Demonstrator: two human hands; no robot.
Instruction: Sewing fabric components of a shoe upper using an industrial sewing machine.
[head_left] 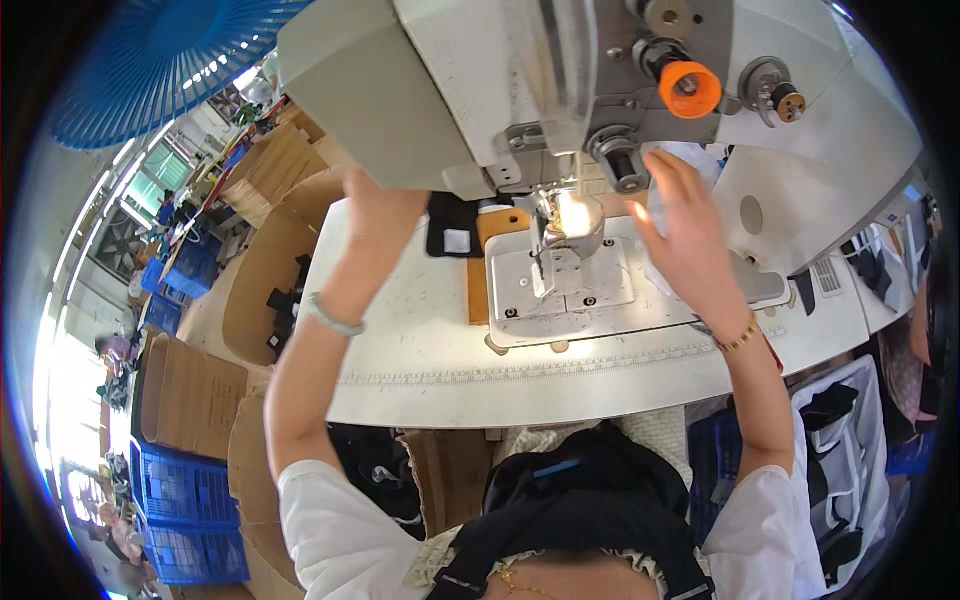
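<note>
A large pale industrial sewing machine [375, 95] stands over the white worktable. Its lamp lights the needle area [575, 215] above a metal stitch plate [520, 285]. My left hand [385, 210] reaches behind the left end of the machine head, which hides its fingers. Right beside that hand lies a black fabric piece [438, 220] with a small white label [456, 241]; whether I hold it cannot be seen. My right hand [688, 225] is raised to the right of the needle, slightly blurred, thumb and fingers apart with nothing visible between them.
An orange knob [690, 90] juts from the machine front. A printed ruler strip [480, 374] runs along the table's near edge. Cardboard boxes [190, 390] and blue crates [190, 490] stand at left; a blue fan [170, 60] is at upper left. White-and-black fabric [845, 460] hangs at right.
</note>
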